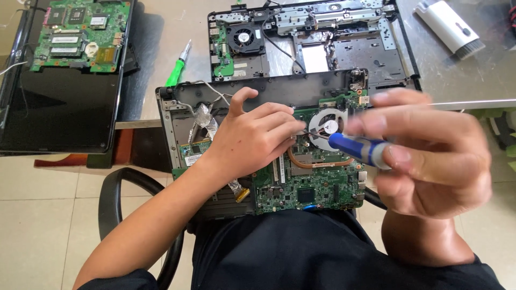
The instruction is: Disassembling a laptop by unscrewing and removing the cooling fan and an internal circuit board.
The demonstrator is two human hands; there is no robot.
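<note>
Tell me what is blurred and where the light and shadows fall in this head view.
Head view: the right hand and its blue-handled screwdriver are soft with blur, close to the lens; the left hand and the green circuit board are sharp; daylight brightens the metal table, with shadow beside the black panel.

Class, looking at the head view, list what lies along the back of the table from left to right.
Loose green circuit board → green-handled screwdriver → opened laptop base with black fan → white cleaning brush.

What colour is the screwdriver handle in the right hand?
Blue with a grey end, on the screwdriver handle in the right hand; head view.
</note>
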